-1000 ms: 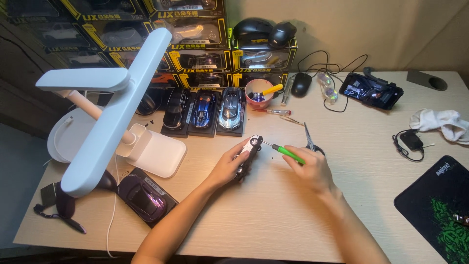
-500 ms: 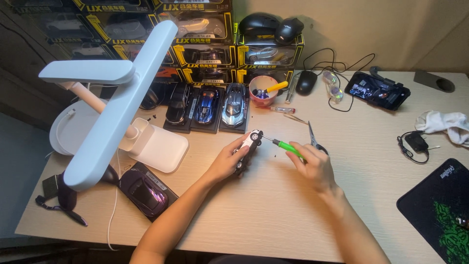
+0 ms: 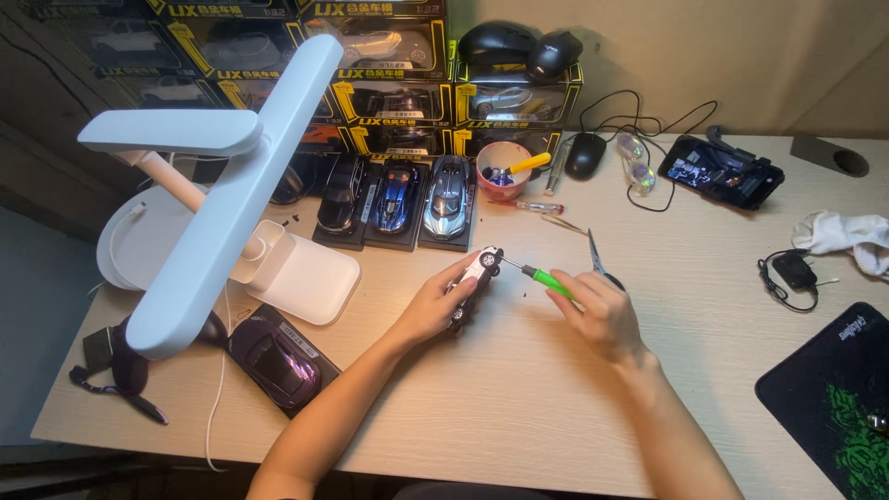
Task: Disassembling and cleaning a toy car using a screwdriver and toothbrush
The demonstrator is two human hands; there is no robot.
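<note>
My left hand [image 3: 433,304] grips a small white toy car [image 3: 478,268], tipped on its side on the wooden desk [image 3: 519,398]. In my right hand [image 3: 600,313] I hold a green-handled screwdriver [image 3: 546,278], and its metal tip touches the car near a wheel. Both hands meet at the middle of the desk. A pair of scissors [image 3: 595,254] lies just behind my right hand.
A white desk lamp [image 3: 218,208] stands at left. Three model cars [image 3: 396,196] on plinths sit before stacked boxed cars [image 3: 389,65]. A purple car [image 3: 276,363], pink cup with tools [image 3: 500,170], computer mice [image 3: 519,42], phone [image 3: 722,171], white cloth [image 3: 847,233] and black mat [image 3: 833,393] surround.
The screwdriver tip has come up against the toy car, and the hands have stayed at the desk's middle. The view has shifted slightly.
</note>
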